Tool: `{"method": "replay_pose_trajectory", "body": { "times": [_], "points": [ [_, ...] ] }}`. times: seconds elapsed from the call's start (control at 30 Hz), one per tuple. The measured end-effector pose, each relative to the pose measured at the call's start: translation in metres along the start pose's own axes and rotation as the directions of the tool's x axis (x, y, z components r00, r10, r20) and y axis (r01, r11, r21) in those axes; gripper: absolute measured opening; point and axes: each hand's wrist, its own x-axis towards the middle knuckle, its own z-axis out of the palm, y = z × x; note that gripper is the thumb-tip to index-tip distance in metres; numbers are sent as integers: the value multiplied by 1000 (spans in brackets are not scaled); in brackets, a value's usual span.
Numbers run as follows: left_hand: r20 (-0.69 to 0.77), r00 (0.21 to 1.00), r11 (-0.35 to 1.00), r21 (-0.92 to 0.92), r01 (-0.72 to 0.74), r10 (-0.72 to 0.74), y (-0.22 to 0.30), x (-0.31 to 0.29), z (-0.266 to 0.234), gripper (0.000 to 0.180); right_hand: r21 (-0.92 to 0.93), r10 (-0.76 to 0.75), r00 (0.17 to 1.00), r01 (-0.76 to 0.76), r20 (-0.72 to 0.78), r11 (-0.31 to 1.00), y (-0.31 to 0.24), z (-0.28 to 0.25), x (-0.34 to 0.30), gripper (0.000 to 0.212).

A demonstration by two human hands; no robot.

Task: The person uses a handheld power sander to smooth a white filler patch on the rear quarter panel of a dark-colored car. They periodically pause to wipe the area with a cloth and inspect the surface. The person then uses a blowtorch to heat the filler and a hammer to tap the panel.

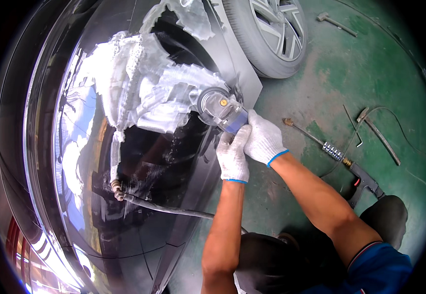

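An angle grinder (pixel 228 113) with a round disc head is held in both my hands, its disc edge against the dark car panel (pixel 144 152). My right hand (pixel 266 139), in a white glove with a blue cuff, is closed round the grinder's body. My left hand (pixel 233 156), gloved the same way, grips the body's near end, and the tool partly hides its fingers. Left of the disc, a wide patch of the panel is ground to bare, whitish metal (pixel 161 100). A metal clamp (pixel 117 190) with a black cable (pixel 169 209) is fixed on the panel nearer me.
A grey wheel (pixel 274 36) stands beyond the panel. On the green floor (pixel 340 88) lie a hammer (pixel 338 23), another hammer (pixel 380 137), a bent rod (pixel 353 126) and a pistol-grip tool (pixel 365 182) with a spring and long shaft. A thin cord (pixel 404 128) loops past them.
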Motion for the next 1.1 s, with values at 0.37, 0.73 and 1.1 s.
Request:
{"method": "replay_pose_trajectory", "body": {
  "times": [0.37,0.73,1.1],
  "points": [
    [-14,1000,1000,-2,18,-18,3,0,1,33,-35,22,1000,-22,3,999,-4,-1,1,35],
    [-89,994,998,-13,-60,59,5,-17,-1,35,5,-27,999,27,26,1000,-10,2,-9,32],
    [-40,999,999,-30,-15,13,-3,-8,-6,33,16,57,996,-58,62,998,-9,0,-8,32]
  ]
}}
